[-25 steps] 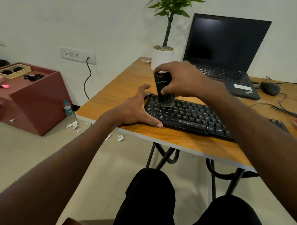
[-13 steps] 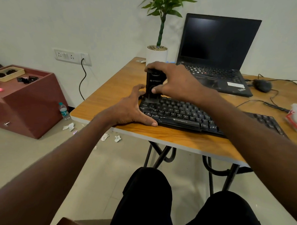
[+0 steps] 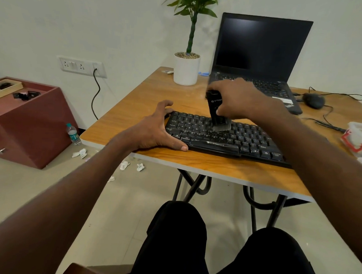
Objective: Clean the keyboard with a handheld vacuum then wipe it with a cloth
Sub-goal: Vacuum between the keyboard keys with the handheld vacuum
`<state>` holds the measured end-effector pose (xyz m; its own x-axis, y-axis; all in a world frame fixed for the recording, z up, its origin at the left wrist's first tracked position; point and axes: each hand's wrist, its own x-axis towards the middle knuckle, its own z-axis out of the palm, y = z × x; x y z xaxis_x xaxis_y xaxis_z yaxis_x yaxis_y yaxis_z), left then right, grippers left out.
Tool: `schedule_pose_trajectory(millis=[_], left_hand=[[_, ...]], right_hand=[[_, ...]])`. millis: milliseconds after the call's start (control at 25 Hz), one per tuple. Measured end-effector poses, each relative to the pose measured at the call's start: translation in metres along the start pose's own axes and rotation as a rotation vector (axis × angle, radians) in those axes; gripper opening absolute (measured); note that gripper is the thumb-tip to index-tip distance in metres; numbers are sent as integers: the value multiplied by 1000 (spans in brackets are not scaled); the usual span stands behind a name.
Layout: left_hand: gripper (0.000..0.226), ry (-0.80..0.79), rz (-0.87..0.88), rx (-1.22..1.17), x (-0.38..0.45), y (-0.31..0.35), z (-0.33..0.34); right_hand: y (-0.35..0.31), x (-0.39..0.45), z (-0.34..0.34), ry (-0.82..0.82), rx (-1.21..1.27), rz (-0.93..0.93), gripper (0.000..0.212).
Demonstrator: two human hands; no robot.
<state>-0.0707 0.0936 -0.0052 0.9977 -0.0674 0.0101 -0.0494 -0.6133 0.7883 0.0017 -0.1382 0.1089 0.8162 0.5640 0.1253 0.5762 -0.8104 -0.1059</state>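
Note:
A black keyboard (image 3: 233,139) lies along the front edge of the wooden table (image 3: 148,98). My right hand (image 3: 239,99) grips a black handheld vacuum (image 3: 215,109) held upright, its brush tip down on the keys in the keyboard's left-middle rows. My left hand (image 3: 155,129) rests on the table at the keyboard's left end, thumb along the front edge and fingers spread against the left side. No cloth is in view.
An open black laptop (image 3: 258,57) stands behind the keyboard, a potted plant (image 3: 186,68) to its left, a mouse (image 3: 313,100) with cables to its right. A clear plastic pack (image 3: 356,139) sits at the table's right edge. A maroon cabinet (image 3: 30,123), a bottle (image 3: 73,134) and paper scraps are on the floor at left.
My right hand has slid the vacuum from the keyboard's far left end rightwards toward the middle rows. My left hand stays at the keyboard's left end.

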Motion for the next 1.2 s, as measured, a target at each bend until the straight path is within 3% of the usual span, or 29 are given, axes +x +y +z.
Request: schedule_pose_trajectory(millis=[160,280,400,560,720,960,1120,1200], left_hand=[[148,14,-3,14,0,1,2],[149,5,-6,13,0,0,0],[150,2,-2,18,0,1,0],[152,16,-7,32,-3,3,1],[148,30,7,13,-5,5,2],[148,34,19,2,-5,3,3],[149,31,13,17,-4,5,3],[149,34,6,25,-4,5,3]], right_hand=[[-17,-10,5,69,186,-141,64],[-8,-15,1,-40,23,-87,65],[3,-17,-8,-12,-104,-14,61],[-24,-12,8,173,213,-126,63],[-51,5,26,206,422,-161,67],[-48,4,19,34,191,-254,67],[-57,4,23,144,251,-270,64],[-57,4,28,106,267,-271,66]])
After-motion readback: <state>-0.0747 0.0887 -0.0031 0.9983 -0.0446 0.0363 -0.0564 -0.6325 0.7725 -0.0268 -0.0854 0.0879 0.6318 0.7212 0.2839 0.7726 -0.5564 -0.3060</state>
